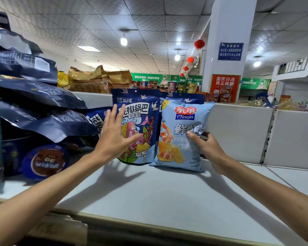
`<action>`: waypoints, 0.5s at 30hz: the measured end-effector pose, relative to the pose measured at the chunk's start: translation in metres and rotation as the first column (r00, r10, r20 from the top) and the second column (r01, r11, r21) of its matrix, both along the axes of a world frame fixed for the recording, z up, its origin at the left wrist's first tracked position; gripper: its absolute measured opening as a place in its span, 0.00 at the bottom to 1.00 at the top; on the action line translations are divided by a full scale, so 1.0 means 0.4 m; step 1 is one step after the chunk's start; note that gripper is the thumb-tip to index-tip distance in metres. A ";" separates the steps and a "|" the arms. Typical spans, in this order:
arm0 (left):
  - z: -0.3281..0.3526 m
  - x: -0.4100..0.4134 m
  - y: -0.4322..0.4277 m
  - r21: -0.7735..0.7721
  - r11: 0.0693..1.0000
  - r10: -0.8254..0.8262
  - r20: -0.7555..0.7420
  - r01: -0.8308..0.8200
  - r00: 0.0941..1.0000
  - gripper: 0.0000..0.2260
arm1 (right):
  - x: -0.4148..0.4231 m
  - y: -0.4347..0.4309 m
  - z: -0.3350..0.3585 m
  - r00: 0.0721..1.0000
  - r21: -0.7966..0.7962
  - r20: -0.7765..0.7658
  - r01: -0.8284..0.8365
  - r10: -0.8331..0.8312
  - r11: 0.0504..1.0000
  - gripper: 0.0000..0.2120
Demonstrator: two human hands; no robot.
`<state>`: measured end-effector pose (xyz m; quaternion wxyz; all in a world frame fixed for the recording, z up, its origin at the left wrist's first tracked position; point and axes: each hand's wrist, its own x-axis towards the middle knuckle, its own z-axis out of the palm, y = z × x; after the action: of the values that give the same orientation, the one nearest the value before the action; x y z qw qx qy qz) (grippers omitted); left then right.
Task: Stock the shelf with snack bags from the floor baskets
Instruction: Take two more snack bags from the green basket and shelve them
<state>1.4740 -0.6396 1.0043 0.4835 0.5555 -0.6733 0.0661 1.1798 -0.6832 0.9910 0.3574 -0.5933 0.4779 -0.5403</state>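
At centre frame, the right hand [205, 147] pinches the light, puffy, crushable prawn cracker bag [180, 137] by its side while the flat-open left hand [114, 137] steadies the dark blue bag [140, 125].

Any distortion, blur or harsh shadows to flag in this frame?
Head view: wide-angle bending curves the white shelf board. Head view: ceiling lamps throw soft shadows of the left hand and right hand onto it. Head view: the light blue prawn cracker bag and dark blue illustrated snack bag read sharp; the stacked dark navy bags at the left edge look smeared.
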 end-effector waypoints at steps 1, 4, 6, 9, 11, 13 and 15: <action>-0.001 -0.011 0.005 -0.011 1.000 -0.004 0.044 0.004 0.999 0.48 | -0.001 0.003 0.000 1.000 0.004 -0.001 -0.007 0.007 1.000 0.37; -0.006 -0.036 0.015 -0.034 0.999 -0.022 0.164 0.028 0.986 0.47 | -0.003 0.022 -0.003 0.999 0.003 0.005 -0.033 0.033 0.999 0.36; -0.009 -0.045 0.016 -0.044 0.998 -0.030 0.227 0.041 0.973 0.46 | -0.002 0.038 -0.004 0.999 -0.006 0.006 -0.036 0.036 0.999 0.33; -0.010 -0.059 0.018 -0.047 0.997 -0.041 0.290 0.057 0.956 0.45 | -0.005 0.051 -0.001 0.999 -0.022 -0.010 -0.035 0.034 0.999 0.32; -0.010 -0.070 0.021 -0.041 0.997 -0.051 0.306 0.067 0.951 0.45 | -0.009 0.055 0.000 0.999 -0.030 -0.016 -0.034 0.034 0.999 0.34; -0.011 -0.078 0.024 -0.023 0.997 -0.063 0.306 0.074 0.950 0.44 | -0.010 0.058 0.002 0.999 -0.033 -0.015 -0.039 0.038 0.999 0.36; -0.013 -0.084 0.026 -0.013 0.996 -0.079 0.303 0.088 0.950 0.44 | -0.012 0.063 0.005 0.999 -0.040 -0.023 -0.038 0.037 0.998 0.40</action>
<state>1.4403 -0.6291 0.9990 0.3846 0.5034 -0.7612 0.1387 1.1749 -0.6580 0.9930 0.3500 -0.6153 0.4597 -0.5363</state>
